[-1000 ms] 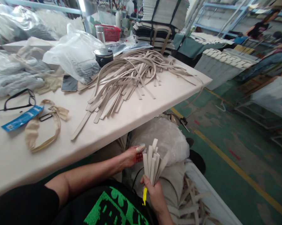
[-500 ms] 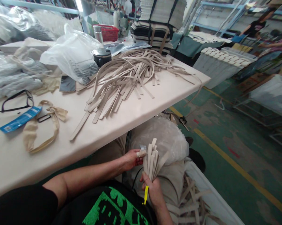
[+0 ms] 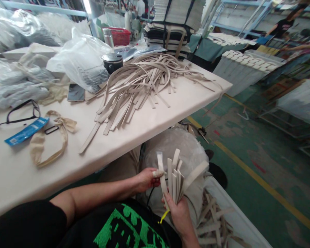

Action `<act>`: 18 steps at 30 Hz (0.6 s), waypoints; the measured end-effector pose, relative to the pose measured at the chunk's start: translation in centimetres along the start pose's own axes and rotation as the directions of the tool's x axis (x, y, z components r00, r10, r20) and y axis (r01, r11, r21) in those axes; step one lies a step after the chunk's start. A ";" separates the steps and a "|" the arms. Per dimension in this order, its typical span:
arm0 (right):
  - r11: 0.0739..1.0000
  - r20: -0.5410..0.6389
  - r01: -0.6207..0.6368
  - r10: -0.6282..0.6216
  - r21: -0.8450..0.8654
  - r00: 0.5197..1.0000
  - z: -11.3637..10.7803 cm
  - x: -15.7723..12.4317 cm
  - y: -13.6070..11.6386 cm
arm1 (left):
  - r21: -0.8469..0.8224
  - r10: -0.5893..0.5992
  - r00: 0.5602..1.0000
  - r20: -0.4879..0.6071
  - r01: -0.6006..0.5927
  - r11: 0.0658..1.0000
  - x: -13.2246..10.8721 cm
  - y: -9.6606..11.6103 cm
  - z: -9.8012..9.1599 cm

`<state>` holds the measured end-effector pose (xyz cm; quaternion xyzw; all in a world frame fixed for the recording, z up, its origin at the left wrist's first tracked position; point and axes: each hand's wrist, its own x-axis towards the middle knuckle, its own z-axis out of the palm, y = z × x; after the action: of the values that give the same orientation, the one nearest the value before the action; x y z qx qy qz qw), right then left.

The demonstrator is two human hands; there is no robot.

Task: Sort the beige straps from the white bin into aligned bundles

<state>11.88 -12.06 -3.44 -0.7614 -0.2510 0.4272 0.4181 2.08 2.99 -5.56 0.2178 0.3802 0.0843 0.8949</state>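
Observation:
Over my lap, my right hand (image 3: 180, 210) is closed around the lower part of a bundle of beige strips (image 3: 174, 181), their ends fanned upward. One strip leans out to the right. My left hand (image 3: 148, 179), with a pale wrap on one finger, pinches a single strip (image 3: 160, 165) at the bundle's left side; its top end looks clear and shiny. A narrow yellow strip (image 3: 164, 216) hangs by my right hand. On the table (image 3: 113, 151) lies a large heap of long beige strips (image 3: 134, 93).
A white bin (image 3: 247, 220) with loose strips stands at my right, beside a plastic-covered bundle (image 3: 175, 144). The table holds glasses (image 3: 22, 120), a blue packet (image 3: 27, 131), a tan cloth band (image 3: 49, 160), a dark cup (image 3: 112, 63) and plastic bags (image 3: 78, 58). People work at far right.
The bundle has moved slightly right and its ends have spread apart. The strip at my left fingers now stands separate from the others, and the right-leaning strip sticks out farther.

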 end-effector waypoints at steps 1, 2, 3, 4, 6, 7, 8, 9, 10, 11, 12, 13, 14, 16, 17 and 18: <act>1.000 -0.014 0.002 -0.002 0.018 1.000 0.1 0.1 -0.4 | 0.014 -0.003 1.000 0.013 0.002 1.000 -0.1 -0.3 0.3; 0.999 -0.016 0.008 -0.008 0.042 1.000 0.0 0.2 -0.6 | 0.018 0.006 1.000 0.018 -0.006 1.000 -0.2 -0.4 0.5; 0.998 -0.006 0.018 -0.017 0.066 1.000 -0.2 0.1 -0.8 | 0.011 0.024 1.000 0.012 -0.024 1.000 -0.2 -0.2 0.5; 0.996 0.003 0.027 -0.027 0.082 1.000 -0.6 0.0 -0.8 | -0.007 0.044 0.999 -0.003 -0.044 0.999 -0.2 0.3 0.4; 0.997 0.004 0.030 -0.031 0.064 1.000 -1.5 -0.3 -0.6 | -0.046 0.078 0.996 -0.045 -0.080 0.996 -0.2 1.4 0.1; 0.999 -0.010 0.026 -0.026 0.035 1.000 -1.9 -0.3 -0.4 | -0.057 0.087 0.994 -0.066 -0.091 0.994 -0.3 1.8 0.0; 1.000 -0.028 0.024 -0.023 0.008 0.999 -2.2 -0.2 -0.4 | -0.055 0.089 0.993 -0.073 -0.093 0.994 -0.4 2.0 0.0; 1.000 -0.047 0.028 -0.028 -0.012 0.998 -2.4 -0.1 -0.6 | -0.036 0.086 0.994 -0.068 -0.089 0.995 -0.6 1.9 0.1; 0.999 -0.068 0.038 -0.040 -0.024 0.997 -2.4 0.1 -0.8 | -0.006 0.076 0.996 -0.050 -0.077 0.997 -0.7 1.5 0.3; 0.998 -0.086 0.060 -0.062 -0.032 0.994 -2.3 0.3 -1.3 | 0.029 0.062 0.998 -0.020 -0.062 0.998 -0.9 0.9 0.5; 0.995 -0.101 0.086 -0.090 -0.040 0.991 -2.1 0.5 -1.8 | 0.064 0.049 0.999 0.014 -0.050 0.997 -1.0 0.2 0.9; 0.992 -0.115 0.113 -0.118 -0.051 0.986 -1.9 0.6 -2.2 | 0.090 0.046 0.998 0.046 -0.050 0.995 -1.0 -0.4 1.2; 0.989 -0.124 0.131 -0.138 -0.069 0.983 -1.8 0.6 -2.6 | 0.101 0.058 0.996 0.070 -0.065 0.993 -1.0 -0.7 1.4; 0.982 -0.146 0.140 -0.158 -0.124 0.977 -1.7 0.4 -2.9 | 0.064 0.109 0.991 0.078 -0.114 0.991 -0.9 -0.4 1.5; 0.978 -0.163 0.138 -0.164 -0.156 0.973 -1.8 0.2 -2.8 | 0.027 0.139 0.989 0.058 -0.141 0.990 -0.9 0.1 1.5; 0.973 -0.185 0.137 -0.172 -0.187 0.967 -1.9 0.0 -2.6 | -0.007 0.165 0.986 0.030 -0.165 0.986 -0.9 0.7 1.4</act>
<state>13.46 -11.49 -0.67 -0.8119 -0.3026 0.2909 0.4057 2.45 2.84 -3.84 0.2476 0.3469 0.1555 0.8911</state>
